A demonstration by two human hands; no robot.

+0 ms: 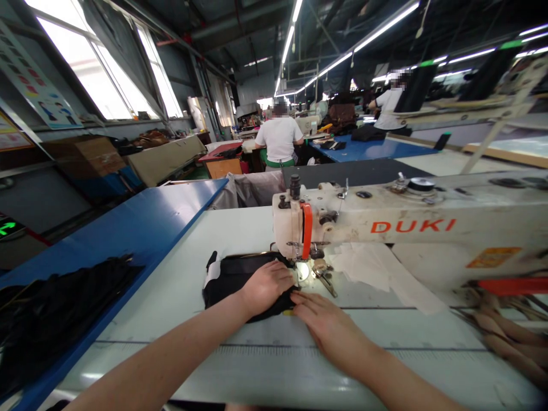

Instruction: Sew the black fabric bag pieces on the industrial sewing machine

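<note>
Black fabric piece [231,288] flat on the pale worktop [244,225], just left of the sewing machine [359,208], right end near its needle area. Left hand [268,285] lies on top, fingers slightly bent over the fabric, while right hand [321,318], in front of the machine, has outstretched fingertips at the fabric's near right edge; can't tell if either pinches it. White sheets [368,265] under the machine's arm, blue table [171,217] with dark cloth [64,308] left of the machine, person in white top [279,137] beyond it.
</note>
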